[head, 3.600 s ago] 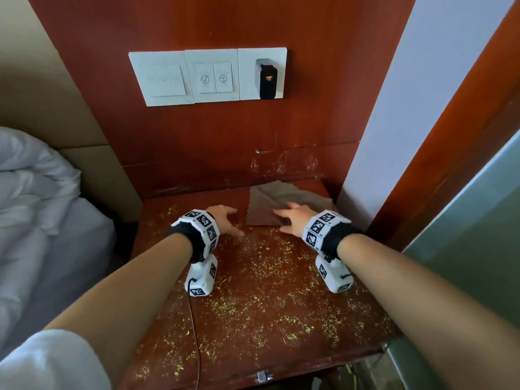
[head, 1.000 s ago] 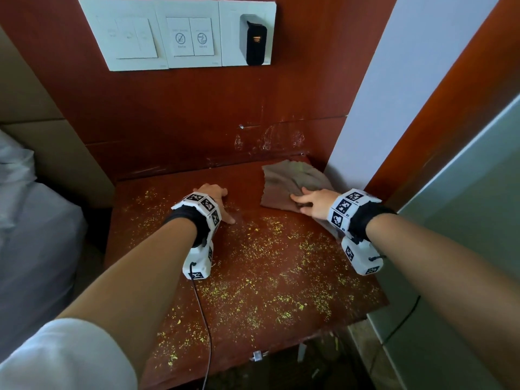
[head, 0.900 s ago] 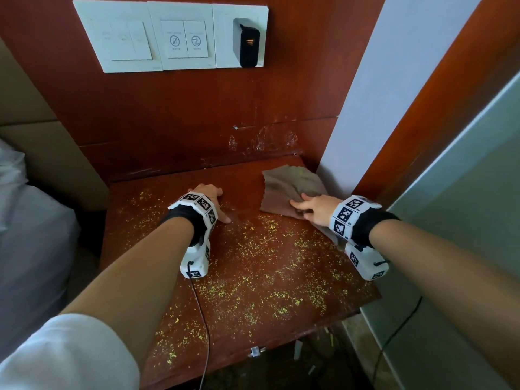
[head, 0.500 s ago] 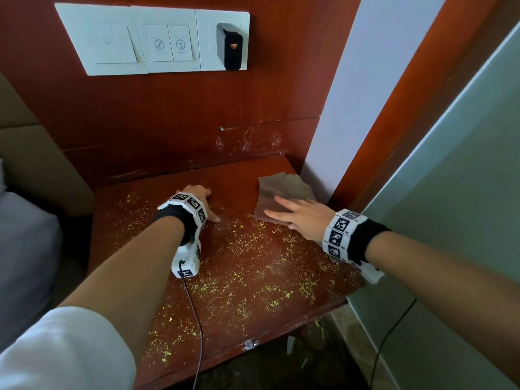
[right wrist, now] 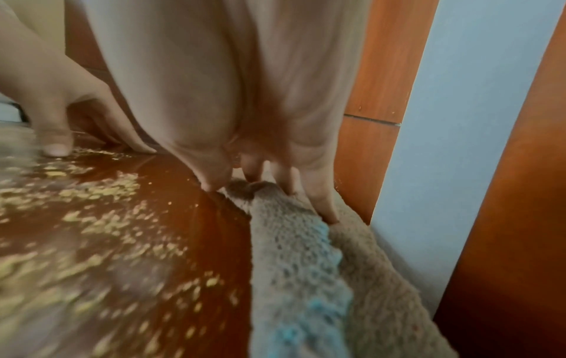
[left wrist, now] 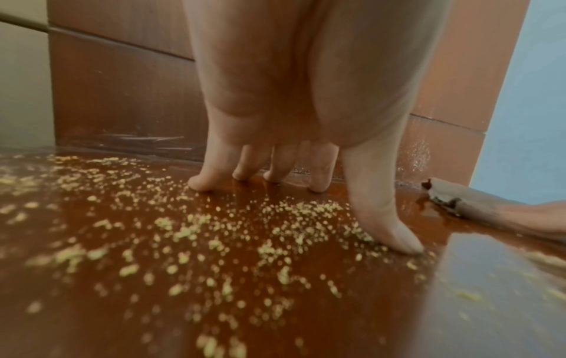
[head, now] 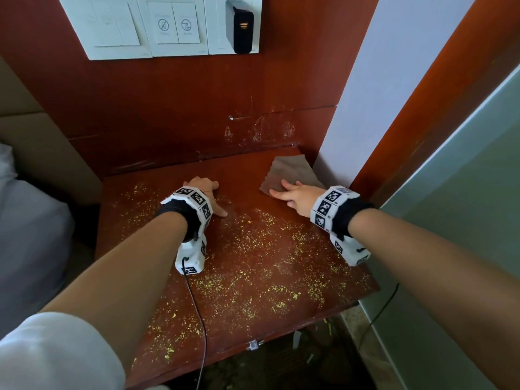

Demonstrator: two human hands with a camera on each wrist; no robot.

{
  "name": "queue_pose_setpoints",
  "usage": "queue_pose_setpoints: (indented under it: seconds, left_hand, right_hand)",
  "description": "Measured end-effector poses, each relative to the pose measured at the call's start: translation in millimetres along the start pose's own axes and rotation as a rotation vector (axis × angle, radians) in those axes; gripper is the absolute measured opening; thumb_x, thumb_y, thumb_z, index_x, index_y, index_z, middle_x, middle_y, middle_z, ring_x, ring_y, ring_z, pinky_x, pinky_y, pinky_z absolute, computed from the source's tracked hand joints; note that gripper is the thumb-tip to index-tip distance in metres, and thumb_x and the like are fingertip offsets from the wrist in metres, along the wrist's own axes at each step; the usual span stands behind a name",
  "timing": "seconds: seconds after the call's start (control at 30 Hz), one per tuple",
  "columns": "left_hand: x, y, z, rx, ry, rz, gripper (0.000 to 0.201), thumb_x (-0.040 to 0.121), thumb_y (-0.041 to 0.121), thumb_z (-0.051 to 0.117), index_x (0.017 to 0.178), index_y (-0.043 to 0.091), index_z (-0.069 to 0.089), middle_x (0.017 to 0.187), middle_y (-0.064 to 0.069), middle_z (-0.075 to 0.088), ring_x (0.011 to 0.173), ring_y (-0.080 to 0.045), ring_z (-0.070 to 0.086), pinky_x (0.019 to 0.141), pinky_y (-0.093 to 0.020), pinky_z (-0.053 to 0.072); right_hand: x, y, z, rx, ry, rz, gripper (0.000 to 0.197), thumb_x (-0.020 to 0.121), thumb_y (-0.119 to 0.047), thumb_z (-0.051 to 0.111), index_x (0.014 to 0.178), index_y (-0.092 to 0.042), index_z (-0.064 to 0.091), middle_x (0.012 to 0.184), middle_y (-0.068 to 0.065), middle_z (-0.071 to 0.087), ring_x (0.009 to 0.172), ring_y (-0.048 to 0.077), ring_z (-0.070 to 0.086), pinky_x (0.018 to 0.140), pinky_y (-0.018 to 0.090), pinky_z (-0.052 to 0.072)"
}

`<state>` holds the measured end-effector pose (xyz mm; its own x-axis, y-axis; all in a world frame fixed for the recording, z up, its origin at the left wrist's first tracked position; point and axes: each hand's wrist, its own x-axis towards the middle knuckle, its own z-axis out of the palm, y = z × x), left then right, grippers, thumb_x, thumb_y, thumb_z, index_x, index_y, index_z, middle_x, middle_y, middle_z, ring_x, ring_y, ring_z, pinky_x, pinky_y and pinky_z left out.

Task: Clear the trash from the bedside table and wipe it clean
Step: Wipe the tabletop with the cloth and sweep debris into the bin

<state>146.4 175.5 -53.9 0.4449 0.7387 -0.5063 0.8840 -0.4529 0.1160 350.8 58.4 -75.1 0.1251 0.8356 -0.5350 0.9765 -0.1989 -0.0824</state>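
The red-brown bedside table (head: 247, 175) is strewn with small yellow crumbs (head: 253, 249), thickest across its middle and front. A brown cloth (head: 291, 170) lies flat in the back right corner against the white wall. My right hand (head: 292, 194) rests on the cloth's near edge with its fingers stretched out; in the right wrist view the fingers (right wrist: 321, 206) press into the fuzzy cloth (right wrist: 294, 266). My left hand (head: 206, 197) stands on its fingertips on bare wood left of the cloth, holding nothing. In the left wrist view, its thumb (left wrist: 386, 230) touches the crumbs (left wrist: 183, 230).
A white switch panel (head: 146, 26) with a black plug (head: 239, 29) hangs on the wood wall above. White bedding (head: 25, 235) lies to the left. A black cable (head: 197, 305) runs over the table's front edge. Scraps lie on the floor (head: 295, 339) below.
The right hand went from curled on the cloth to lying with fingers stretched over its near edge, and the cloth sits deeper in the corner. The left hand stayed put.
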Motion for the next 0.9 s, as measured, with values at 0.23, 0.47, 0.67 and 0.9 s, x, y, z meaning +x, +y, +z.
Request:
queue_pose_setpoints:
  seconds: [0.23, 0.47, 0.67, 0.9]
  left_hand:
    - [0, 1, -2, 0.012, -0.014, -0.015, 0.092, 0.077, 0.042, 0.072, 0.149, 0.02, 0.02, 0.153, -0.012, 0.023, 0.141, -0.029, 0.023, 0.115, -0.042, 0.025]
    - [0, 1, 0, 0.01, -0.01, -0.069, 0.095, 0.073, 0.044, 0.074, 0.149, 0.028, 0.018, 0.157, -0.013, 0.009, 0.143, -0.033, 0.016, 0.114, -0.045, 0.025]
    - [1, 1, 1, -0.002, -0.007, -0.103, 0.096, 0.071, 0.043, 0.076, 0.148, 0.032, 0.02, 0.158, -0.011, 0.007, 0.143, -0.034, 0.014, 0.115, -0.046, 0.023]
    - [1, 1, -1, 0.036, -0.023, -0.088, 0.097, 0.071, 0.045, 0.076, 0.148, 0.031, 0.019, 0.157, -0.01, 0.007, 0.143, -0.033, 0.015, 0.115, -0.044, 0.024]
  right_hand:
    - [13, -6, -16, -0.057, -0.002, -0.007, 0.059, 0.102, -0.011, 0.029, 0.148, -0.041, 0.007, 0.159, 0.004, -0.007, 0.145, 0.036, 0.0, 0.115, 0.039, 0.024]
    - [1, -8, -10, -0.077, -0.02, -0.067, 0.057, 0.103, -0.015, 0.028, 0.148, -0.04, 0.006, 0.159, 0.003, -0.007, 0.145, 0.037, -0.003, 0.115, 0.042, 0.023]
    - [-22, -17, 5, -0.128, -0.055, -0.16, 0.056, 0.102, -0.018, 0.029, 0.147, -0.042, 0.006, 0.159, -0.002, -0.009, 0.145, 0.035, -0.004, 0.111, 0.064, 0.018]
    - [-36, -26, 15, -0.096, -0.06, -0.199, 0.049, 0.102, -0.03, 0.028, 0.147, -0.043, 0.012, 0.159, -0.004, -0.006, 0.145, 0.034, -0.004, 0.11, 0.067, 0.016]
